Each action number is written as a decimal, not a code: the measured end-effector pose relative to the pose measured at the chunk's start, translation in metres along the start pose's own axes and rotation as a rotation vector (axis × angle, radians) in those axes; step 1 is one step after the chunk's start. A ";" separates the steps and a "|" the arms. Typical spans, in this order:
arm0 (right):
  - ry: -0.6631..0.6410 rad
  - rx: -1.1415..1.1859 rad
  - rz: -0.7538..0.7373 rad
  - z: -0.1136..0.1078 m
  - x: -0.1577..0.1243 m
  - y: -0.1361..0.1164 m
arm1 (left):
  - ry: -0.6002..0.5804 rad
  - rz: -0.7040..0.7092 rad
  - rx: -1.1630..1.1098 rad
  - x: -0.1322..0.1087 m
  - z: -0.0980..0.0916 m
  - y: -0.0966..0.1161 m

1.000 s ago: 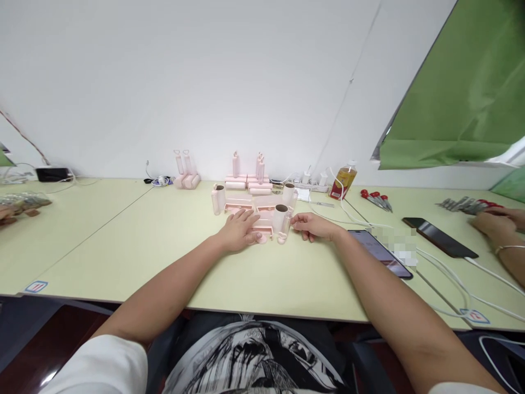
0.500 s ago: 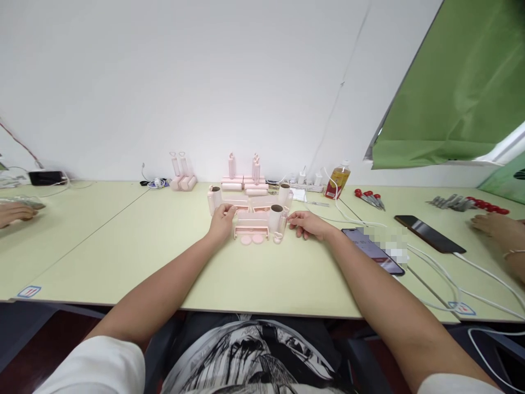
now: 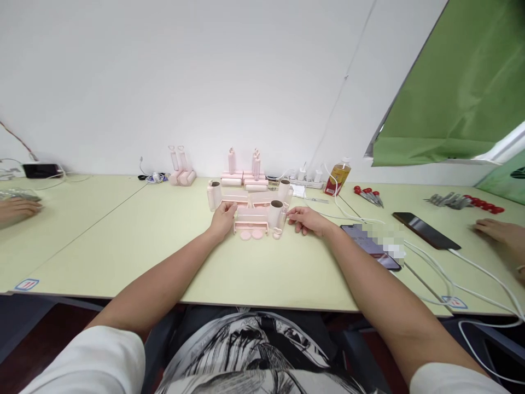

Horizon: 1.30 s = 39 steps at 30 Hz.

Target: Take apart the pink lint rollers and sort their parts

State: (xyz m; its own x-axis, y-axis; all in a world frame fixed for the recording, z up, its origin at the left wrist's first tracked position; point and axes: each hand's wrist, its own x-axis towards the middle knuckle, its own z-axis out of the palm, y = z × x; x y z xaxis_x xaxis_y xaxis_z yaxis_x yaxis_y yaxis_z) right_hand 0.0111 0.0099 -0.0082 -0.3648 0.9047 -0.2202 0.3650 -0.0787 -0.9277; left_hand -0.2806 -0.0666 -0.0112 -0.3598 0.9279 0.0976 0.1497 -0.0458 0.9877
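Observation:
Disassembled pink lint roller parts stand in a group before me. My left hand [image 3: 222, 219] rests at their left side, its fingers loosely bent by the pink holder frame [image 3: 251, 225] and clear cover [image 3: 246, 212]; nothing shows in its grasp. On the other side, my right hand [image 3: 307, 220] has its fingers half curled and apart, fingertips beside the clear pink handle [image 3: 282, 219]. A white sticky roll [image 3: 275, 218] with a cardboard core stands next to that handle. Two round pink caps [image 3: 251, 235] lie in front. Behind are another roll [image 3: 215, 191] and a roll at right [image 3: 284, 190].
Pink lint rollers [image 3: 232, 178] stand by the wall, with two more [image 3: 182, 175] farther left. A drink bottle [image 3: 338, 176], red-handled tools [image 3: 368, 194], a phone [image 3: 371, 246], a black phone [image 3: 426, 231] and white cables lie rightward. Other people's hands [image 3: 18, 210] appear at both sides.
The view has shifted slightly, so the table appears a little higher. My hands stay by the same parts. The other person's hand at the right has moved slightly.

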 end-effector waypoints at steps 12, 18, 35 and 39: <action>0.010 -0.013 0.007 0.002 -0.003 -0.004 | -0.042 0.023 0.060 0.004 0.000 -0.006; 0.014 -0.012 0.001 0.003 -0.005 -0.006 | -0.054 0.029 0.064 0.003 0.000 -0.005; 0.010 -0.071 0.018 0.005 -0.010 -0.012 | -0.075 0.025 0.072 0.003 -0.001 -0.006; 0.012 -0.071 0.034 0.006 -0.011 -0.014 | -0.077 0.019 0.065 0.002 -0.001 -0.004</action>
State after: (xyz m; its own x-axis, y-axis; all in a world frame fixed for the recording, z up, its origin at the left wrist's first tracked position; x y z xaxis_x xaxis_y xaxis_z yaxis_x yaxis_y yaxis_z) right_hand 0.0048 -0.0014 0.0055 -0.3416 0.9068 -0.2471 0.4371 -0.0795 -0.8959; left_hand -0.2826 -0.0648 -0.0148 -0.2849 0.9529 0.1041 0.2159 -0.0420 0.9755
